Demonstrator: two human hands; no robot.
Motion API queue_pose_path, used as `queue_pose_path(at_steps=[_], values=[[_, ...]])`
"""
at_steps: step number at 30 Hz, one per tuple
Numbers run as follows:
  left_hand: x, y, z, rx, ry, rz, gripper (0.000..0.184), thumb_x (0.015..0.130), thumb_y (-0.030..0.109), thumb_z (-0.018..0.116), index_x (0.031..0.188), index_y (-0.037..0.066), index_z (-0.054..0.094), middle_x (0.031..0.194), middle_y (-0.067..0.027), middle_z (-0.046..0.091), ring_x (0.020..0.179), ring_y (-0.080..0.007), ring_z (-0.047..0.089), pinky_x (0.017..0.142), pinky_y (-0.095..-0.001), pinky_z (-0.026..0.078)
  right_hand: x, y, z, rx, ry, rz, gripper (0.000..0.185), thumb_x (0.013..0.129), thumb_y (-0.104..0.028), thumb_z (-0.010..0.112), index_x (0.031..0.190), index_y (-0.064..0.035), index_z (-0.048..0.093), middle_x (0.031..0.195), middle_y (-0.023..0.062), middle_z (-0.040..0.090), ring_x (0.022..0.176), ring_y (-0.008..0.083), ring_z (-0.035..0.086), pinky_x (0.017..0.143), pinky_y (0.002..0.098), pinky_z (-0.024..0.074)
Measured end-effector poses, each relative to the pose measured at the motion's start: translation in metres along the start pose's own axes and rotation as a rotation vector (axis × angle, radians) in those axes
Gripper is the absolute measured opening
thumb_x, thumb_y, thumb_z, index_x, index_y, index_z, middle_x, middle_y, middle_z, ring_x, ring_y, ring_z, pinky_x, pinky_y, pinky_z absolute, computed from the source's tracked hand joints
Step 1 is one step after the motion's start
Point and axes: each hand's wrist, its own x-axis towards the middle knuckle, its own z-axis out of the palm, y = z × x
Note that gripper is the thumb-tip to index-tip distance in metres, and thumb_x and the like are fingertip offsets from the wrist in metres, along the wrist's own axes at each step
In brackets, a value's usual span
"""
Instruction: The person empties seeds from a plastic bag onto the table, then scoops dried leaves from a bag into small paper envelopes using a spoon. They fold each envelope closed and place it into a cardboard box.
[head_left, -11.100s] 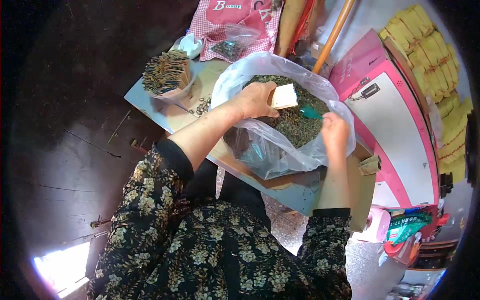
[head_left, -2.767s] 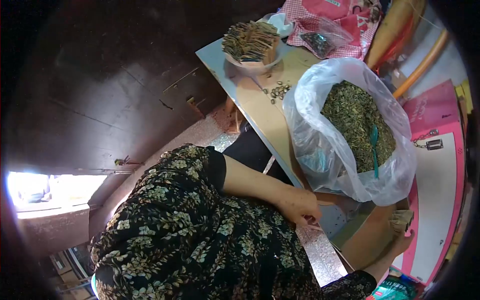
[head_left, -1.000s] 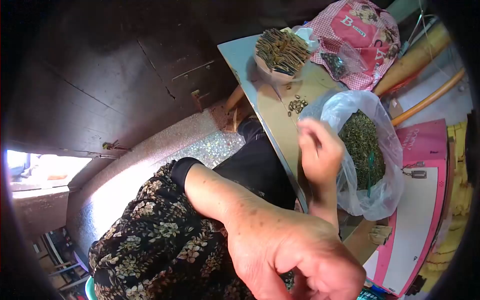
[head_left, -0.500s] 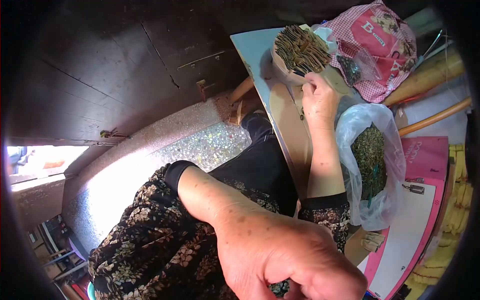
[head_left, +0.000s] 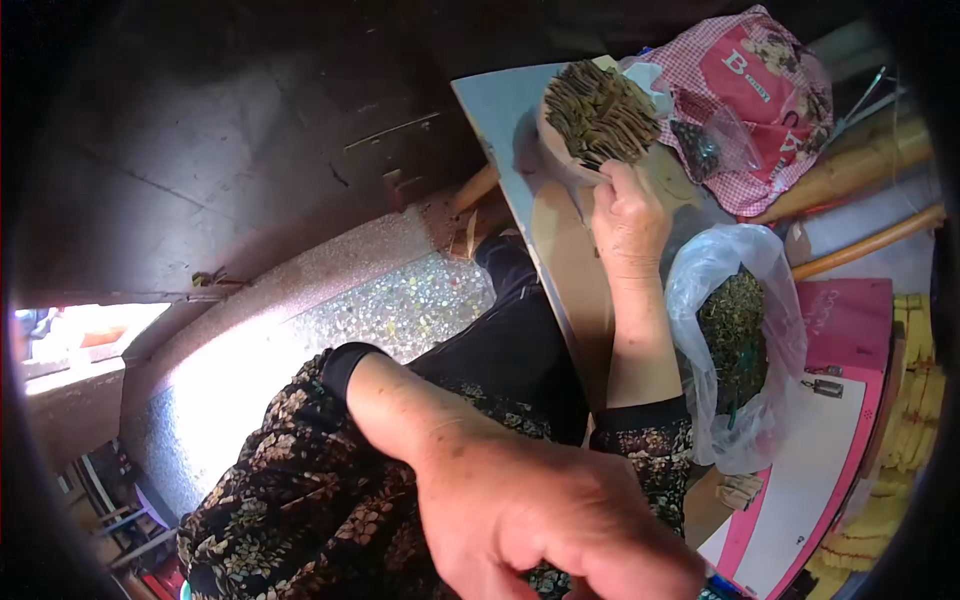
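Observation:
My right hand (head_left: 632, 225) reaches up to the near rim of a pale round tub (head_left: 556, 148), its fingers pinched together. Thin brown-green sticks (head_left: 602, 112), like dry rolled leaves, pack the tub. Whatever sits between those fingertips is hidden. Close to the camera, my left hand (head_left: 545, 515) is large at the bottom, its fingers curled and partly cut off by the frame edge. I cannot make out what it holds. Right of my right forearm stands an open clear plastic bag (head_left: 690, 300) containing dried green-brown leaf bits (head_left: 738, 335).
The tub stands on a light board (head_left: 495, 100). Behind it lies a red-checked cloth bag (head_left: 735, 75) with a small clear packet (head_left: 700, 148). Bamboo poles (head_left: 850, 180), a pink-and-white case (head_left: 845, 320) and yellow bundles (head_left: 905, 430) lie at right. A dark wooden panel (head_left: 200, 180) spans the left.
The view has shifted slightly. My right hand stays at the tub's near rim, its fingers still pinched. My left hand is a little farther left and lower in the frame.

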Motion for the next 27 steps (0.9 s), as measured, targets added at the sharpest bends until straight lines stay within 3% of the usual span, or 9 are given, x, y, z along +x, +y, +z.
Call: queue_pose_path(at_steps=[11,16,18,21,22,24,25,26,27], values=[[-0.012,-0.018,0.005,0.176,0.152,0.311,0.014,0.089,0.019,0.067,0.088,0.006,0.064,0.085,-0.0065,0.064,0.069,-0.0227,0.064,0.058,-0.0308,0.051,-0.002,0.007,0.003,-0.091,0.002,-0.108,0.018,0.074,-0.006,0.063,0.091,-0.0124,0.067,0.080,0.0069,0.062,0.067,0.0304,0.062,0.060,0.0398,0.0509],[-0.013,-0.023,0.001,0.241,-0.070,0.296,0.013,0.090,0.018,0.064,0.094,0.005,0.064,0.095,-0.0097,0.064,0.076,-0.0237,0.065,0.061,-0.0331,0.054,0.000,0.010,0.001,-0.164,-0.010,-0.108,0.015,0.073,-0.008,0.064,0.088,-0.0133,0.065,0.077,0.0062,0.062,0.066,0.0301,0.062,0.059,0.0406,0.0504],[-0.012,-0.033,0.009,0.390,0.175,0.594,0.015,0.091,0.020,0.063,0.090,0.005,0.063,0.090,-0.0091,0.065,0.076,-0.0242,0.064,0.061,-0.0335,0.055,0.000,0.010,0.003,-0.157,-0.004,-0.106,0.015,0.073,-0.009,0.064,0.087,-0.0138,0.064,0.077,0.0062,0.062,0.066,0.0297,0.062,0.058,0.0407,0.0500],[-0.014,-0.036,0.012,0.475,0.258,0.669,0.017,0.092,0.022,0.062,0.087,0.005,0.062,0.084,-0.0081,0.064,0.072,-0.0241,0.064,0.059,-0.0332,0.054,0.001,0.012,0.002,-0.183,-0.025,-0.136,0.014,0.073,-0.010,0.065,0.086,-0.0139,0.064,0.075,0.0064,0.061,0.065,0.0295,0.061,0.057,0.0410,0.0496],[-0.007,-0.024,0.005,0.476,0.254,0.665,0.017,0.092,0.022,0.062,0.087,0.005,0.062,0.084,-0.0081,0.064,0.072,-0.0241,0.064,0.059,-0.0332,0.054,0.000,0.012,0.003,-0.182,-0.020,-0.134,0.014,0.073,-0.010,0.065,0.086,-0.0139,0.064,0.075,0.0064,0.061,0.065,0.0295,0.061,0.057,0.0410,0.0496],[0.007,0.004,-0.013,0.288,-0.327,0.107,0.016,0.091,0.021,0.064,0.087,0.005,0.062,0.081,-0.0075,0.064,0.065,-0.0223,0.063,0.055,-0.0310,0.052,0.001,0.013,0.004,-0.191,-0.016,-0.158,0.011,0.073,-0.010,0.066,0.083,-0.0131,0.064,0.073,0.0065,0.060,0.064,0.0293,0.061,0.056,0.0409,0.0493],[0.003,-0.010,0.003,0.153,0.088,0.328,0.015,0.088,0.019,0.068,0.085,0.005,0.062,0.081,-0.0070,0.064,0.062,-0.0200,0.062,0.053,-0.0287,0.050,0.002,0.012,0.004,-0.184,-0.014,-0.158,0.011,0.073,-0.010,0.066,0.083,-0.0131,0.064,0.073,0.0065,0.060,0.064,0.0293,0.061,0.056,0.0409,0.0493],[-0.002,-0.003,0.000,0.159,0.098,0.325,0.015,0.088,0.019,0.068,0.085,0.005,0.062,0.081,-0.0070,0.064,0.062,-0.0200,0.062,0.053,-0.0287,0.050,0.001,0.011,0.004,-0.184,0.001,-0.161,0.010,0.073,-0.010,0.066,0.081,-0.0131,0.063,0.073,0.0065,0.060,0.064,0.0291,0.061,0.055,0.0407,0.0493],[0.010,0.024,-0.013,0.113,0.015,0.022,0.014,0.087,0.017,0.069,0.085,0.005,0.062,0.080,-0.0067,0.064,0.062,-0.0195,0.062,0.053,-0.0281,0.049,0.002,0.011,0.004,-0.188,0.017,-0.165,0.008,0.073,-0.011,0.066,0.080,-0.0131,0.062,0.073,0.0064,0.060,0.064,0.0288,0.061,0.055,0.0405,0.0493]])
